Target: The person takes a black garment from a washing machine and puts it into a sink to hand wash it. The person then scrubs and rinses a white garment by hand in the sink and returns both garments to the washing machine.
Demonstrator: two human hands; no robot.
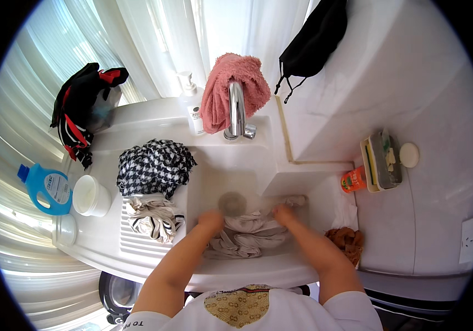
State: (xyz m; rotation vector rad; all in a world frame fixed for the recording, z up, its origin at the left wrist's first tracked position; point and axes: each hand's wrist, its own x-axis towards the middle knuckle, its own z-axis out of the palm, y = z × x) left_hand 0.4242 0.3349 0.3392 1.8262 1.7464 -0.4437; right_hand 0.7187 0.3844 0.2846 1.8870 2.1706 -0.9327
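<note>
A wet greyish-white garment (247, 243) lies bunched in the basin of a white laundry sink (225, 165). My left hand (211, 222) is closed at the garment's left side, its fingers mostly turned away from view. On the other side, my right hand (284, 214) grips a fold of the same cloth, part of which trails past it to the right. Between and beyond my hands, the round drain (232, 204) shows through cloudy water. The chrome faucet (237, 110) stands behind the basin with a pink towel (214, 105) draped over it.
On the left ledge sit a black-and-white checked cloth (156, 165), a striped white garment (154, 218), a white tub (91, 196) and a blue detergent bottle (48, 189). A pump bottle (193, 107) stands behind. At right are an orange container (353, 180) and a brown cloth (347, 244).
</note>
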